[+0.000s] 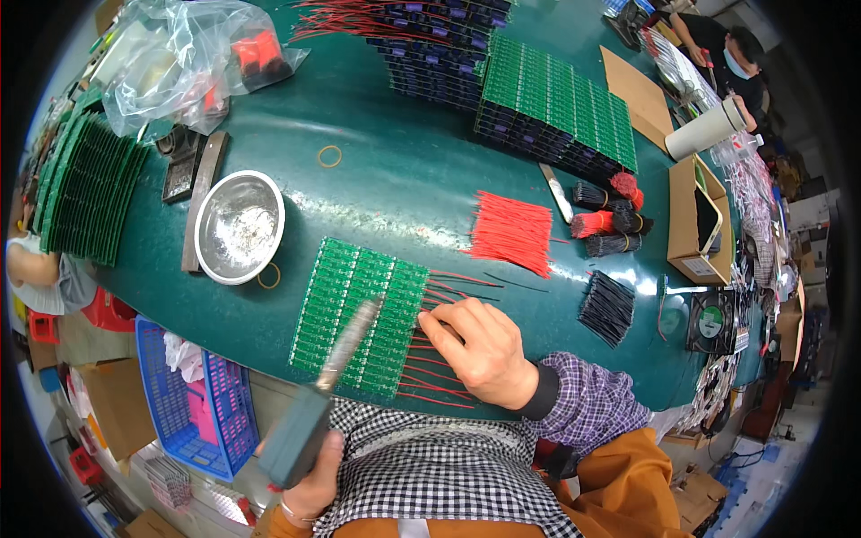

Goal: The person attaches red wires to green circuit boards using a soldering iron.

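A panel of small green circuit boards (354,309) lies on the dark green table (404,179) close to me, with red wires (439,368) sticking out along its right side. My right hand (480,350) rests on those wires at the panel's right edge, fingers pressed down on them. My left hand (309,484) grips the dark handle of a soldering iron (323,394), whose metal barrel reaches up over the panel.
A steel bowl (239,226) sits left of the panel. A loose bundle of red wires (511,231) and black wire bundles (607,307) lie to the right. Stacks of green boards (556,108) stand at the back, more at far left (81,188). A blue basket (193,403) is below the table.
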`<state>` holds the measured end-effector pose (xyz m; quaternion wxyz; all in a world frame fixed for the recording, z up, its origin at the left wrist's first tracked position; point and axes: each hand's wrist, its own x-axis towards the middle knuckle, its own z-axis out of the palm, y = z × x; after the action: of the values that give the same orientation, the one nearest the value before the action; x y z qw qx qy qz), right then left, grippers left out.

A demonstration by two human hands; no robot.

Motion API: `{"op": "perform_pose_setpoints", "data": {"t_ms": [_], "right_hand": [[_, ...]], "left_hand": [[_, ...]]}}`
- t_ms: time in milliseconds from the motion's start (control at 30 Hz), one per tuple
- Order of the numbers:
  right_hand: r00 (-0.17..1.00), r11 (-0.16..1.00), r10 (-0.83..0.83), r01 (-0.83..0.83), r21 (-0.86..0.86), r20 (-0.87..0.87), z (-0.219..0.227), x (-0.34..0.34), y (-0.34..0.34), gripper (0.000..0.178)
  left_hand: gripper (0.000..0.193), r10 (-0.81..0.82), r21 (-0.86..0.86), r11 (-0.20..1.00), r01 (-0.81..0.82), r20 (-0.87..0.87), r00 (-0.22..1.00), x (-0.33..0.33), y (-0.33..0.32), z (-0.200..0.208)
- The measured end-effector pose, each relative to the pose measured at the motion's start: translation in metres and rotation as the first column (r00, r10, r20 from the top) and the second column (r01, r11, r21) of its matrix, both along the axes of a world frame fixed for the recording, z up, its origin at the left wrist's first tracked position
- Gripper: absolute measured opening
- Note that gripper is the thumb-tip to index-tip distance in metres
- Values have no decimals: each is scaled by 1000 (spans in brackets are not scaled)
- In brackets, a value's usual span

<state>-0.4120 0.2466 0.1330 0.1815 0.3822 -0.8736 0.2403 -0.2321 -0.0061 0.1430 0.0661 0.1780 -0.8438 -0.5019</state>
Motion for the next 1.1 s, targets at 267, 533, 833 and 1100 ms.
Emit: {"op": "perform_pose_setpoints", "data": {"t_ms": [267,533,833,1100], "right_hand": [[1000,1000,6,-6,0,-15,-1,1,0,35],[1000,1000,-7,7,-4,-14,0,0,2,35],[998,998,11,-14,-56,-66,0,0,2,35],[999,998,39,-40,-55,-20,1,8,3,37]], "left_hand": [[40,320,-10,922,-388,-546,774,-66,-46,11],[42,340,278,929,-244,-380,860,-43,-18,13],[39,157,293,948,-121,-100,983,4,6,1],[23,-40,151,988,18,141,989,14,13,1]]}}
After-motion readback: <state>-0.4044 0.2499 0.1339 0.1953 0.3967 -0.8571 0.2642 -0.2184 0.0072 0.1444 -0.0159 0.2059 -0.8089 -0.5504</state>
